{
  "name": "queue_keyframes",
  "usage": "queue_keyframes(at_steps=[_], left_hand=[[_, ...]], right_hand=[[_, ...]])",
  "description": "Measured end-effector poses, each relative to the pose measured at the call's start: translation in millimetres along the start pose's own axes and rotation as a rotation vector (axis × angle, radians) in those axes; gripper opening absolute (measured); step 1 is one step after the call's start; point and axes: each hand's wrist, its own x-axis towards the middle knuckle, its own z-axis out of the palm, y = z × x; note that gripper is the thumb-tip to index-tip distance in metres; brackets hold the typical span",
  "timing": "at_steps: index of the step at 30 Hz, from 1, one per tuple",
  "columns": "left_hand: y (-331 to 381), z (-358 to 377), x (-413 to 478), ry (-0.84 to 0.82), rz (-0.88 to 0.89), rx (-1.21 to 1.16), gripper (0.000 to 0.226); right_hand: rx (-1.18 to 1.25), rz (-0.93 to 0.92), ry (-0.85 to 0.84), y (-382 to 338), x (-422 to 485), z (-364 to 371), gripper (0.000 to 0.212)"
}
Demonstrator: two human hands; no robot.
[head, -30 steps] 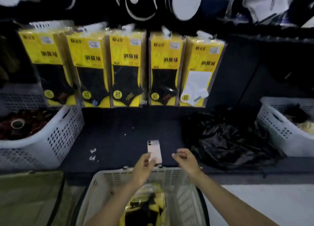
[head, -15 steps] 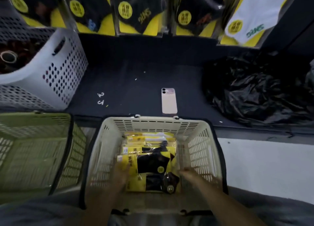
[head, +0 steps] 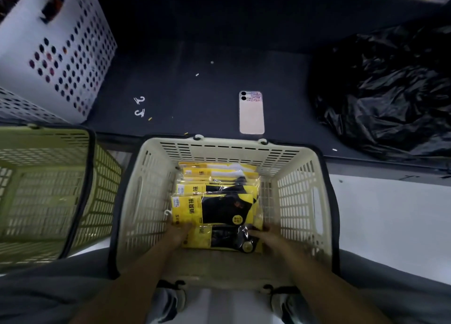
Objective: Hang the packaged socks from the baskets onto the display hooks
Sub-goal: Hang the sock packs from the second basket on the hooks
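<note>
I can read three black characters, 消臭袜, on the yellow card of the top sock pack (head: 214, 209) in the cream basket (head: 234, 150); they lie turned sideways near the pack's left end. On the second pack (head: 192, 189), just beyond it toward the basket's far wall, only the last character, 袜, shows. The white label (head: 177, 202) and the round yellow sticker (head: 236, 220) on the top pack carry print too small for me to read. So do the stickers on the phone (head: 251, 118).
</note>
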Motion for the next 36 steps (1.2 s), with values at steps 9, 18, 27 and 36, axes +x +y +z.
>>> queue_keyframes(at_steps=[9, 18, 27, 36], left_hand=[[-3.7, 2.3, 6.7, -0.021, -0.061, -0.027, 0.078], [52.4, 9.5, -55.3, -0.265, -0.122, 0.367, 0.082], [184.4, 9.1, -172.4, -0.276, 0.317, 0.189, 0.061], [262.8, 39.4, -270.2, -0.595, 0.611, -0.660, 0.027]], right_hand=[[0.068, -0.014, -0.128, -10.5, -8.7, -0.3, 0.063], [-0.132, -0.149, -0.070, -79.4, -87.7, -55.8, 0.082], [0.123, -0.565, 0.105, -155.6, -232.1, -143.7, 0.030], [0.701, -0.824, -0.102, -169.8, -285.2, -108.2, 0.047]])
